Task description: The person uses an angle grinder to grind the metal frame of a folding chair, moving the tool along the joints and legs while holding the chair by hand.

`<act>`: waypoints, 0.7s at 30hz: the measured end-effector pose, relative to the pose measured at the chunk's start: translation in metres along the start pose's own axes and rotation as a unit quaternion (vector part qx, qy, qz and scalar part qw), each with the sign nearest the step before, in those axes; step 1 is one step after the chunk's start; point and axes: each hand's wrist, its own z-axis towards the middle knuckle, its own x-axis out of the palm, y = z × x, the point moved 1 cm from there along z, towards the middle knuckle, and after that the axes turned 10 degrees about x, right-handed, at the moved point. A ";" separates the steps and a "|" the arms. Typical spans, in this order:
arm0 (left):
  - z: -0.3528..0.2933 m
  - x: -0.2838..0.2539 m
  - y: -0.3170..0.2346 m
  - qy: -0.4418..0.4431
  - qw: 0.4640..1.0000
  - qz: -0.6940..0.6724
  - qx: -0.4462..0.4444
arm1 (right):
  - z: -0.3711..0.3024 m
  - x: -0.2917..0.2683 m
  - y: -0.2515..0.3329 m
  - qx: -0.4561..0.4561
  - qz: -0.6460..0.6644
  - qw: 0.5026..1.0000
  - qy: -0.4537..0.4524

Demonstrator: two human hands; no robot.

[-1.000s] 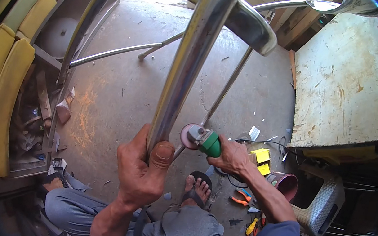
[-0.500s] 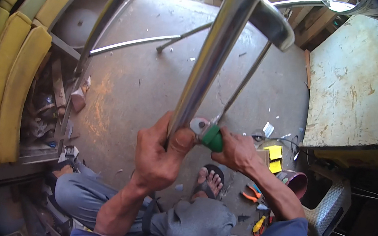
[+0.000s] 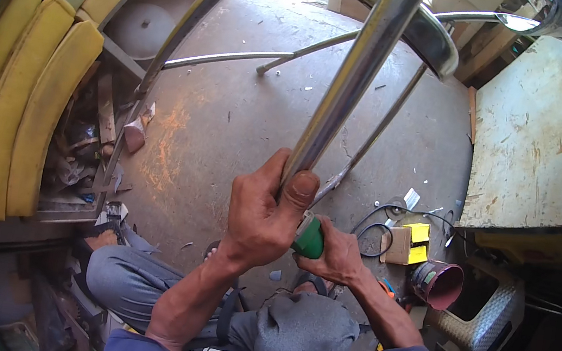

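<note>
My left hand (image 3: pixel 266 209) is closed around the lower end of a shiny curved metal tube (image 3: pixel 354 78), thumb on top. The tube belongs to a large bent-tube frame with a thinner leg (image 3: pixel 387 122) beside it and a curved bar (image 3: pixel 229 55) reaching left. My right hand (image 3: pixel 336 252) is wrapped round a green power tool (image 3: pixel 310 238) that looks like a small angle grinder. Its head points toward the tube just under my left hand, which hides its front, so I cannot tell whether it touches the metal.
Yellow padded strips (image 3: pixel 53 124) are stacked at the left above a shelf of scraps. A worn board-topped table (image 3: pixel 548 140) stands at the right. Near my right arm are a black cable (image 3: pixel 359 225), a yellow-and-brown box (image 3: pixel 396 246), a reddish can (image 3: pixel 438 285) and a metallic stool (image 3: pixel 488 330).
The green tool has dropped lower and nearer to me, its head now behind my left hand. My view has shifted, so the frame and room sit further right.
</note>
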 end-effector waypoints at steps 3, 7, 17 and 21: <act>0.000 -0.001 0.004 0.009 1.000 0.021 0.009 | -0.004 0.005 0.000 0.008 0.022 1.000 -0.003; 0.000 0.001 0.000 0.010 0.999 0.037 0.015 | -0.009 0.011 -0.006 0.014 0.043 0.999 -0.009; 0.017 0.018 -0.004 -0.003 0.995 -0.090 -0.050 | -0.036 -0.015 -0.034 0.129 0.276 0.952 0.016; 0.026 0.029 0.024 -0.012 0.996 -0.083 -0.003 | -0.070 -0.033 -0.039 0.181 0.449 0.874 0.039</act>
